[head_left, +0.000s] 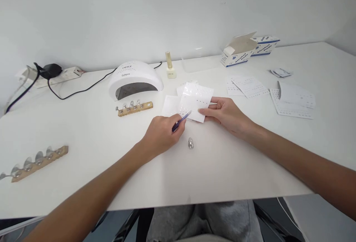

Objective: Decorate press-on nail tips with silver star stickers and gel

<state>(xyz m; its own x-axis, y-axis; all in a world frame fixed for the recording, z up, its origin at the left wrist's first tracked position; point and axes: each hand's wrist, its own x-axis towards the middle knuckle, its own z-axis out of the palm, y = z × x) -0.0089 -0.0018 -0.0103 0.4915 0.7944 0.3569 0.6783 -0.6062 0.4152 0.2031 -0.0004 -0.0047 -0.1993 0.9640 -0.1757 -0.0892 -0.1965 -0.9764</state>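
Between the fingers of my left hand are purple tweezers, their silver tips lying over a white sticker sheet. That sheet carries rows of small dark and shiny marks. My right hand pinches the sheet by its right edge, thumb on top. More white sheets lie beneath and behind it. Just in front of my left hand, a small silvery nail tip rests on the white table. A wooden nail stand with several clear tips sits to the left of the sheets.
A white nail lamp and a nail polish bottle stand behind. Alcohol pad boxes, small packets and more sticker sheets are at the right. Another tip stand is at left, below a power strip.
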